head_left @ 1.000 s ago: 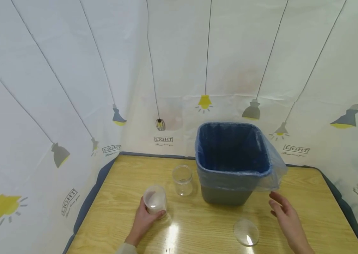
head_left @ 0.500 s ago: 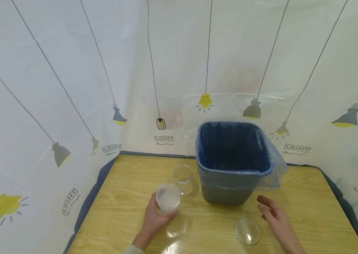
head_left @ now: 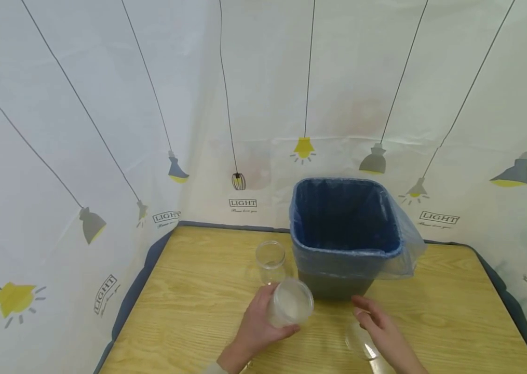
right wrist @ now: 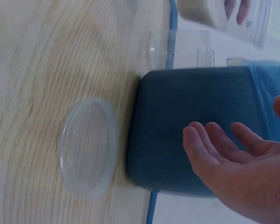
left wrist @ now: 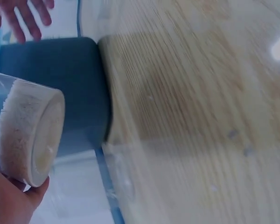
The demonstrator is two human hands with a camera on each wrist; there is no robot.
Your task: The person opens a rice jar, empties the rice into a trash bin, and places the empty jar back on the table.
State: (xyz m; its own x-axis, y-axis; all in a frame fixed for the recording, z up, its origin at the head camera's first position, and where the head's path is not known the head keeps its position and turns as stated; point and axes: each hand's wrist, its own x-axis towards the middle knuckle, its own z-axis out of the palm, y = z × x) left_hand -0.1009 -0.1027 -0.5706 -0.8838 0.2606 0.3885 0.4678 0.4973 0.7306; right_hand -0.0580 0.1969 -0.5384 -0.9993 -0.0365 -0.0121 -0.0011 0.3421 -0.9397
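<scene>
While the R hand (head_left: 379,328) hangs in the air, fingers loosely bent & holding nothing, the clear lid (right wrist: 89,148) lies flat on the table (head_left: 188,280) below (R wrist view shows hand & lid apart). L hand (head_left: 257,322) grips the jar (head_left: 293,302) by its side, thumb & fingers curled round it; jar is off the table, slightly tilted, in front of the bin (head_left: 333,283), w/ white grains at its base. Side grip prob. leaves the mouth unobstructed. Second jar (head_left: 270,254) stands upright beyond L hand, beside bin, prob. set back for working room. Bag (head_left: 347,253) laps over bin rim, presumably so it can't slip in. Rear: lamp-print sheet (head_left: 263,78).
</scene>
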